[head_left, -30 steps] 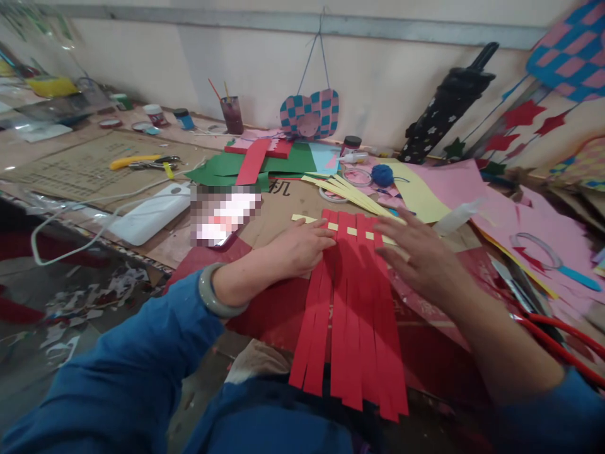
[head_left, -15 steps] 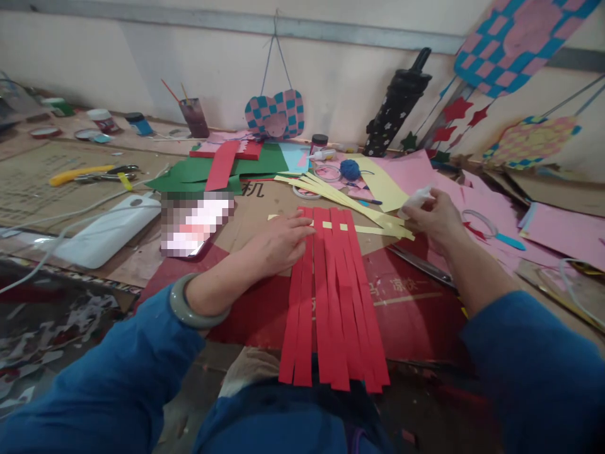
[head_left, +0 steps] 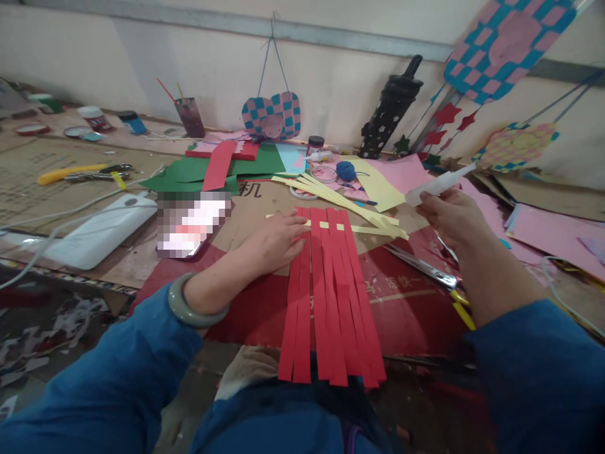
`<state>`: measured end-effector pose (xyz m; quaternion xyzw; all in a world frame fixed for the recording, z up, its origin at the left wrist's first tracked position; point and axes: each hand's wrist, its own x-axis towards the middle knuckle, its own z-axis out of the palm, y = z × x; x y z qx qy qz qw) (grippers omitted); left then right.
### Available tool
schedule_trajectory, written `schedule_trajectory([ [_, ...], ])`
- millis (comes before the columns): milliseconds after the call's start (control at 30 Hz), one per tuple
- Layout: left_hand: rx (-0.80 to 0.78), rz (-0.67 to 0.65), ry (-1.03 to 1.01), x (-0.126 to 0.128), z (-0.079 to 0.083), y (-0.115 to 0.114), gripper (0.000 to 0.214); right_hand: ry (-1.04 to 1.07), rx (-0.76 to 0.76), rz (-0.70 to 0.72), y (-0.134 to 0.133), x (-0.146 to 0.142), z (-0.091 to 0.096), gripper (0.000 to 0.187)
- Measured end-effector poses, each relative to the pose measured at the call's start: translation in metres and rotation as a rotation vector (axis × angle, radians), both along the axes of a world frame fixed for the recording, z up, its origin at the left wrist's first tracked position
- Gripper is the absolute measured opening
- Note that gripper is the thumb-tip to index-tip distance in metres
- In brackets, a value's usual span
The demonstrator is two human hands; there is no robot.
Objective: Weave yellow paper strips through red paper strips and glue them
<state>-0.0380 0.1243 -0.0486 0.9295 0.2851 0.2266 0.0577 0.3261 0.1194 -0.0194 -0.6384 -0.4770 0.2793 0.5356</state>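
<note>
My left hand [head_left: 276,244] lies with fingers stretched over the top left of a sheet of red paper strips [head_left: 347,296]. A thin yellow paper strip [head_left: 371,231] runs crosswise through them near the top, over some and under others. My right hand [head_left: 456,217] is raised to the right of the strips, fingers wrapped round a white glue bottle [head_left: 439,184] with a long nozzle that points up and right. More yellow strips [head_left: 338,198] lie fanned just beyond the red ones. Scissors with yellow handles [head_left: 437,272] lie below my right hand.
A phone [head_left: 193,227] and a white power bank [head_left: 101,230] with a cable lie at left, pliers [head_left: 89,173] behind them. Green paper [head_left: 265,162], blue yarn [head_left: 346,170] and a black umbrella [head_left: 390,113] are at the back. Woven paper hearts hang on the wall.
My right hand has lifted the glue bottle and turned it, so its nozzle now shows pointing up and right. The scissors show more fully. My left hand stays on the red strips.
</note>
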Motion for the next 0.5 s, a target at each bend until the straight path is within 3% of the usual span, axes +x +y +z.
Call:
schedule_trajectory([
  [233, -0.033, -0.017, -0.052, 0.000, 0.001, 0.000, 0.032, 0.148, -0.039, 0.234, -0.034, -0.045, 0.033, 0.045],
  [367, -0.054, -0.008, -0.061, 0.002, 0.001, 0.000, 0.031, -0.170, -0.070, 0.353, -0.041, -0.065, 0.051, 0.045],
  [500, -0.050, 0.014, -0.047, 0.003, 0.004, -0.001, 0.030, -0.373, -0.033, 0.292, -0.030, -0.074, 0.061, 0.043],
])
